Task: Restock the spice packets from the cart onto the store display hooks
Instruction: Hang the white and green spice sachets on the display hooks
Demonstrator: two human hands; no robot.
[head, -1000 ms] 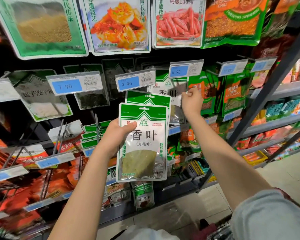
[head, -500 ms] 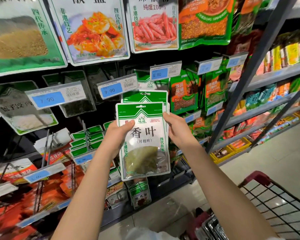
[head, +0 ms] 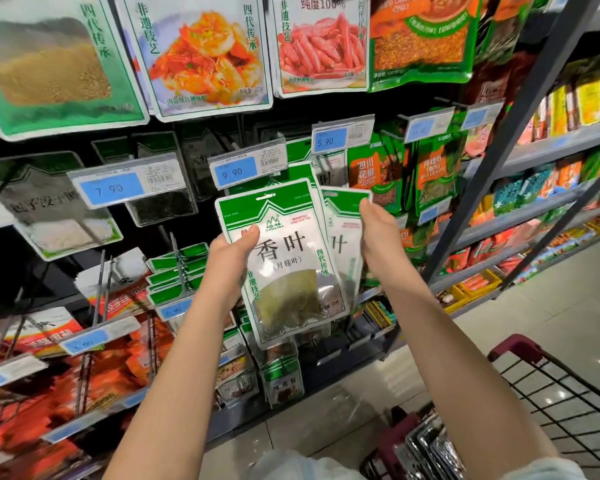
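I hold a green-and-white bay leaf packet [head: 284,268] in my left hand [head: 231,258], thumb on its front, in front of the display. Just behind it to the right, my right hand [head: 378,233] grips a second packet [head: 342,230] of the same kind by its right edge, fanned out from the first. More such packets hang on the hook [head: 326,168] under the 5.90 price tag [head: 342,136]. The cart [head: 548,393] stands at the lower right with silvery packets [head: 430,448] inside.
Large spice bags [head: 201,53] hang along the top row. Price tags 7.90 [head: 125,183] and 9.90 [head: 248,166] jut out on hook ends. Bare metal hooks [head: 101,282] stick out at left. A grey shelf upright [head: 513,133] slants at right, with shelves beyond it.
My right hand left the hanging packets, came down to the packets in my left hand and pulled one rearward packet out to the right. The view swung right, showing the cart.
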